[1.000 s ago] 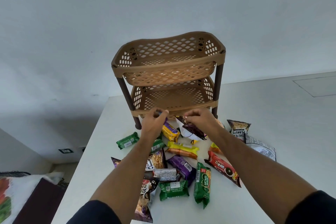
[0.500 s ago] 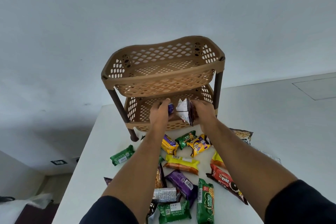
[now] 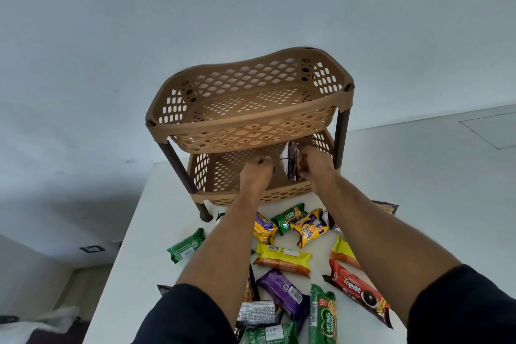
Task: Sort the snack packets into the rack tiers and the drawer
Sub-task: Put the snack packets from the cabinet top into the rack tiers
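Observation:
A tan two-tier rack [image 3: 245, 120] with brown legs stands on the white table [image 3: 145, 246]. Both my hands are inside its lower tier [image 3: 208, 176]. My right hand [image 3: 319, 166] grips a dark brown and white snack packet [image 3: 289, 162], held upright. My left hand [image 3: 255, 176] has its fingers curled, and they hide most of the small purple packet it carries. The top tier holds nothing. Several packets lie in front of the rack, among them a green one [image 3: 186, 245], a yellow Marie one [image 3: 308, 227] and a red Treat one [image 3: 360, 292]. No drawer is in view.
The table's left edge [image 3: 125, 232] drops to the floor beside the green packet. A peanut packet [image 3: 386, 207] lies right of the rack behind my right forearm. More packets, purple [image 3: 282, 292] and green [image 3: 324, 315], crowd the near table. A grey wall stands behind the rack.
Both hands rose from the pile on the table and moved forward into the lower tier, each carrying its packet. My view tilted closer to the rack.

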Tool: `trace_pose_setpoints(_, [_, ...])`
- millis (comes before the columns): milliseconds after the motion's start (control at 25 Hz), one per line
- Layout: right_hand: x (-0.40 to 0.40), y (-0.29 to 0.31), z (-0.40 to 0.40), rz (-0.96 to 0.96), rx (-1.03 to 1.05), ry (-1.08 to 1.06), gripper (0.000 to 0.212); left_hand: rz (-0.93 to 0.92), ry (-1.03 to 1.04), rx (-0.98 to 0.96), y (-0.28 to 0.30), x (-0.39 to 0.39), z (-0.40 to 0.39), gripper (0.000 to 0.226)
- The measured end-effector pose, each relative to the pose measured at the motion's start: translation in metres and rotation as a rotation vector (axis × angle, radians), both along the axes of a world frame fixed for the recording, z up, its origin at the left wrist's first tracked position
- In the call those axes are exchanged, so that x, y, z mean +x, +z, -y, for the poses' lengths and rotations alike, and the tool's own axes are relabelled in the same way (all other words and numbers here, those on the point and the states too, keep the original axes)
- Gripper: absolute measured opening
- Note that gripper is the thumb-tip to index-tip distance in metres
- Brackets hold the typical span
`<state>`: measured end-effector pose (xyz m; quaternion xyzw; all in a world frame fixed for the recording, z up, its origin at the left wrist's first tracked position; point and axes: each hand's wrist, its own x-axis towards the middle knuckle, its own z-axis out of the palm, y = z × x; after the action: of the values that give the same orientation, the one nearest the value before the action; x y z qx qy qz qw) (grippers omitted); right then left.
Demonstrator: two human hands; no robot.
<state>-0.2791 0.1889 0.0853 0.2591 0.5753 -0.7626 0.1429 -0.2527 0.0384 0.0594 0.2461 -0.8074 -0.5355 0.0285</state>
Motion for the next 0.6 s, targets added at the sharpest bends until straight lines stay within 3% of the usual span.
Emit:
trace_pose_setpoints(200, [0.005,0.010,-0.008,-0.045,-0.046,0.010,0.027,-0.021,-0.078,-0.155,0.007,0.006,-0.005,0.042])
trace_pose_setpoints(320, [0.017,0.008,-0.014,-0.185,0.009,0.095,0.028,-0.113,-0.085,-0.200,0.013,0.022,-0.011,0.034])
trace_pose_setpoints(480, [0.045,-0.001,-0.028,-0.441,0.196,0.266,0.017,-0.362,-0.092,-0.498,0.013,0.057,-0.020,0.019])
trace_pose_setpoints(600, [0.063,-0.011,-0.043,-0.611,0.386,0.402,0.014,-0.407,-0.253,-0.741,-0.001,0.086,-0.024,0.018])
